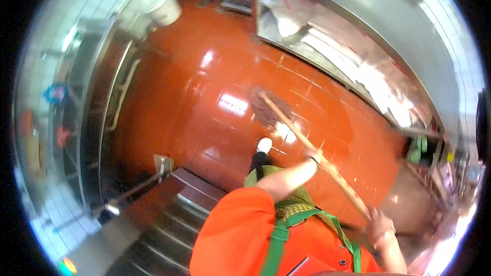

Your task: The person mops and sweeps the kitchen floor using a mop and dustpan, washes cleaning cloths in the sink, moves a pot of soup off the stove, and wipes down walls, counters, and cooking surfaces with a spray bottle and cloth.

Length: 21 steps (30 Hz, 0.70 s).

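A mop (294, 129) with a long wooden handle slants across the view, its dark, blurred mop head (267, 108) resting on the wet red tile floor (204, 97). Partway down the handle, my left hand (313, 156) is closed round the wood, with a dark band at the wrist. Nearer my body, my right hand (379, 225) grips the upper end of the handle. My white shoe (264, 145) stands just below the mop head.
A steel worktable (368, 25) with loaded lower shelving runs along the upper right. A white bucket (162, 6) stands at the upper left. Steel equipment (94, 92) lines the left side, and a ridged steel counter (169, 230) is close at lower left. The floor shines wet.
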Each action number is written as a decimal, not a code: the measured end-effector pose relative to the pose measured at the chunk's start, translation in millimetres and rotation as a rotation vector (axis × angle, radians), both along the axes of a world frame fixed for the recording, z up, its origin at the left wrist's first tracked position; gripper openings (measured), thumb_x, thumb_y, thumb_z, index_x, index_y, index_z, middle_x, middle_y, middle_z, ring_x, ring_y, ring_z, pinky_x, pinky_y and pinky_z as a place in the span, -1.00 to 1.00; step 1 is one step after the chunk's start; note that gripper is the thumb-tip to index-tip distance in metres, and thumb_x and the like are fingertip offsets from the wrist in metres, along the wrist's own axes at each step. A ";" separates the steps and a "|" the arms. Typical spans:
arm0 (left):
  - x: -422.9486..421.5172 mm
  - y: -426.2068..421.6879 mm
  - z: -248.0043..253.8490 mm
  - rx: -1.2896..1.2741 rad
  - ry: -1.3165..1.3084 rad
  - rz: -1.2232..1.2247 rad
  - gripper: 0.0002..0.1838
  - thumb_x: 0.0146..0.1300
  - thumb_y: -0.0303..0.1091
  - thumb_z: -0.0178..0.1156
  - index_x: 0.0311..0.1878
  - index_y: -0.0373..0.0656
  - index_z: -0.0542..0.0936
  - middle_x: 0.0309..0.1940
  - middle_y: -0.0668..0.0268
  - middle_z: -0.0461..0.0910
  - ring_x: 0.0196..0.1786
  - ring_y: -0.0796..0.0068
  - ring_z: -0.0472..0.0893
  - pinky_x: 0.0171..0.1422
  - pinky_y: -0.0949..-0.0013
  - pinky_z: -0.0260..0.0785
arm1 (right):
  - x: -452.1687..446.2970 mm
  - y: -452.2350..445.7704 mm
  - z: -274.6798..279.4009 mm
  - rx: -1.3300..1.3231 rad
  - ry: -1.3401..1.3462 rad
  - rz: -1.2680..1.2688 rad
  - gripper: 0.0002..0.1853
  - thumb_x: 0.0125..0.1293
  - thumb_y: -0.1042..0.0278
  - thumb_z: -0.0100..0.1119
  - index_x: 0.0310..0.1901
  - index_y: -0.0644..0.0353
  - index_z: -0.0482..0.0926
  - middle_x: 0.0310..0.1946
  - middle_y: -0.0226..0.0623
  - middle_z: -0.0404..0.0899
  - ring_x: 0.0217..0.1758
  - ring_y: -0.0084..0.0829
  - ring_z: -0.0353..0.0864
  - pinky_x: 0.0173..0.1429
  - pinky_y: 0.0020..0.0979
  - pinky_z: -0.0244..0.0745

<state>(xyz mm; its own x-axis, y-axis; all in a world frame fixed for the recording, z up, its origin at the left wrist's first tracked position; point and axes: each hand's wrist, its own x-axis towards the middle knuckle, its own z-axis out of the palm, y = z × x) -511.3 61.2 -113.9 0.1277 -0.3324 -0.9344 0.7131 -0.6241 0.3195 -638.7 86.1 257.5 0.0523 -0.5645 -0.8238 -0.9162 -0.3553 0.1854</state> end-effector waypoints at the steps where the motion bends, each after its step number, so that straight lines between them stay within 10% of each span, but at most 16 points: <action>1: 9.0 -11.3 -50.2 0.010 -0.098 -0.062 -0.72 0.00 -0.44 0.15 -0.22 -0.38 0.41 -0.38 0.25 0.48 -0.35 0.41 0.47 -0.30 0.33 0.39 | 19.5 -7.1 -15.6 0.029 -0.062 -0.028 -0.50 -0.01 0.40 0.04 0.04 0.10 0.22 -0.28 0.03 0.47 -0.23 -0.01 0.48 -0.15 -0.12 0.40; 2: 29.0 -12.4 -103.0 -0.006 -0.265 -0.229 -0.76 0.00 -0.47 0.14 -0.24 -0.37 0.42 -0.41 0.28 0.47 -0.36 0.40 0.46 -0.30 0.35 0.39 | 43.9 -22.5 -26.4 0.145 -0.092 -0.137 -0.53 0.01 0.36 0.07 0.01 0.15 0.23 -0.34 0.08 0.48 -0.23 0.03 0.48 -0.16 -0.10 0.38; 5: 123.4 -41.2 -60.9 0.154 -0.170 0.293 -0.90 0.09 -0.51 0.02 -0.44 -0.25 0.30 -0.61 0.26 0.38 -0.61 0.32 0.44 -0.59 0.26 0.34 | 71.2 -34.6 -87.2 0.232 -0.474 -0.310 -0.59 0.07 0.32 0.07 -0.05 0.21 0.23 -0.33 0.05 0.48 -0.18 -0.02 0.47 -0.13 -0.16 0.34; 6: 151.0 -30.6 -97.7 -0.073 -0.100 0.154 -0.80 0.14 -0.29 0.02 -0.37 -0.15 0.23 -0.61 0.17 0.34 -0.53 0.14 0.47 -0.52 -0.11 0.42 | 81.9 -34.7 -103.9 0.246 -0.631 -0.383 -0.61 0.05 0.33 0.09 -0.09 0.22 0.25 -0.35 0.01 0.49 -0.20 -0.03 0.48 -0.12 -0.18 0.33; 8: 179.7 -39.4 -103.1 -0.019 0.035 0.198 -0.76 0.17 -0.19 -0.02 -0.42 -0.11 0.22 -0.62 0.21 0.31 -0.64 0.26 0.37 -0.64 0.10 0.31 | 71.5 -13.3 -195.1 0.301 -0.826 -0.427 -0.67 0.01 0.36 0.10 -0.17 0.21 0.29 -0.49 -0.15 0.47 -0.45 -0.23 0.49 -0.33 -0.26 0.41; 10: 203.8 -47.1 -82.9 0.017 0.401 0.244 -0.71 0.17 -0.10 -0.12 -0.48 -0.13 0.24 -0.64 0.24 0.29 -0.69 0.34 0.24 -0.65 0.26 0.18 | 95.8 -22.9 -180.0 0.591 -0.796 -0.906 -0.70 -0.03 0.41 0.09 -0.22 0.20 0.30 -0.64 -0.31 0.38 -0.69 -0.44 0.38 -0.62 -0.41 0.33; 12: 189.0 -50.7 -58.7 0.002 0.122 0.075 -0.75 0.12 -0.16 -0.09 -0.48 -0.13 0.24 -0.63 0.25 0.29 -0.66 0.35 0.28 -0.60 0.26 0.21 | 77.6 -18.5 -181.2 0.674 -0.927 -1.076 -0.67 -0.01 0.49 0.06 -0.16 0.19 0.27 -0.68 -0.47 0.29 -0.79 -0.68 0.22 -0.78 -0.61 0.14; 21: -28.5 -26.2 -78.4 -0.150 0.321 -0.254 -0.80 0.14 -0.32 -0.05 -0.42 -0.26 0.27 -0.52 0.03 0.39 -0.38 -0.02 0.46 -0.17 -0.09 0.35 | -145.8 19.9 -123.8 0.487 -0.849 -1.295 -0.56 0.00 0.43 0.11 -0.01 0.14 0.34 -0.68 -0.46 0.35 -0.75 -0.63 0.29 -0.73 -0.55 0.21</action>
<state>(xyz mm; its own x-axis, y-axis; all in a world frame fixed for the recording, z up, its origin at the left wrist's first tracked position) -539.9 35.0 -192.2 -0.2645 -0.4512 -0.8523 0.6207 -0.7560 0.2075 -784.5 105.9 133.7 0.2838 -0.2982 -0.9114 -0.4068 0.8232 -0.3960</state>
